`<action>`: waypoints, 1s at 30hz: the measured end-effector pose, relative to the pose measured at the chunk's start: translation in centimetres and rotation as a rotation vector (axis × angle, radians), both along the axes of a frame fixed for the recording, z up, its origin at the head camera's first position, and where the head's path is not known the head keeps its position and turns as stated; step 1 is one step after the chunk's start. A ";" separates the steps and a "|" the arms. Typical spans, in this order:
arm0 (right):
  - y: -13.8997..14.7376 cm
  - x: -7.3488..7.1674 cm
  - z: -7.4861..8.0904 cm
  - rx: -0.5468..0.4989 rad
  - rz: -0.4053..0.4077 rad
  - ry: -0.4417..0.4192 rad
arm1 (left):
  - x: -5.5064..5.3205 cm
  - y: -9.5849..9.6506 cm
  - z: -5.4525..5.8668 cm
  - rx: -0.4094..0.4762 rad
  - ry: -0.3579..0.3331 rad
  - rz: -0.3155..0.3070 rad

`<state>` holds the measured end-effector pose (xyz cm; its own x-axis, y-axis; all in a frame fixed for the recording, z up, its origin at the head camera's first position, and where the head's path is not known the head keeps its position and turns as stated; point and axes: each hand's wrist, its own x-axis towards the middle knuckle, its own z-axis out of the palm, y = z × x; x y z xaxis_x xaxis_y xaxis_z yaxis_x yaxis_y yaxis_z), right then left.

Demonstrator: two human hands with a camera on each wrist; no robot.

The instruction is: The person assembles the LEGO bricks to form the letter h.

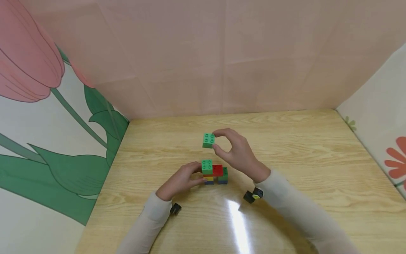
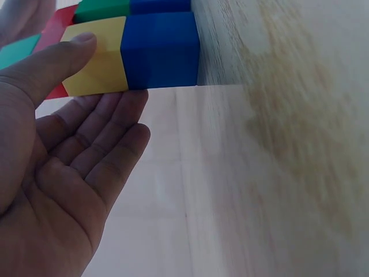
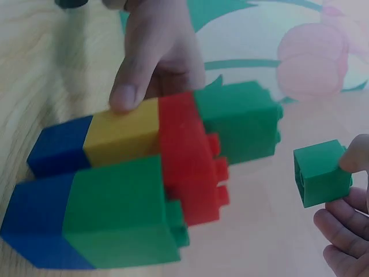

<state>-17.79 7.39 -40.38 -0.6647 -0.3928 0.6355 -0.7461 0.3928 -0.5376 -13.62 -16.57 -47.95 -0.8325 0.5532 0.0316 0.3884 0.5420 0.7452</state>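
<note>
On the table stands a small build of toy building bricks. One column has a blue brick (image 2: 161,49), then a yellow brick (image 2: 98,63), a red brick (image 1: 217,170) and a green brick (image 1: 207,167) on top. The red one reaches sideways toward a shorter column, made of a blue brick (image 3: 37,225) and a green brick (image 3: 115,202). My left hand (image 1: 182,178) grips the build from the left, its thumb on the yellow brick. Above and behind the build, my right hand (image 1: 238,150) pinches a loose green brick (image 1: 208,140) between thumb and index finger, studs up.
The wood-grain table (image 1: 301,148) runs back to a pink cloth wall (image 1: 222,63). A panel with painted tulips (image 1: 66,141) borders the left side, and a flowered white panel (image 1: 380,116) the right. Dark wrist devices (image 1: 253,195) sit under both sleeves.
</note>
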 end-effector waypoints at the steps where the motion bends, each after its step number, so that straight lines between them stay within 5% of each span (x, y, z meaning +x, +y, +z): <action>1: 0.0 0.2 0.1 -0.008 0.006 0.004 | 0.0 0.0 0.0 -0.001 0.008 -0.001; 10: -0.5 1.5 0.5 -0.062 0.066 0.032 | 0.1 0.0 -0.2 0.010 0.058 -0.007; 30: -0.3 2.9 0.3 0.013 0.101 0.009 | 0.0 0.0 -0.2 0.027 0.048 -0.010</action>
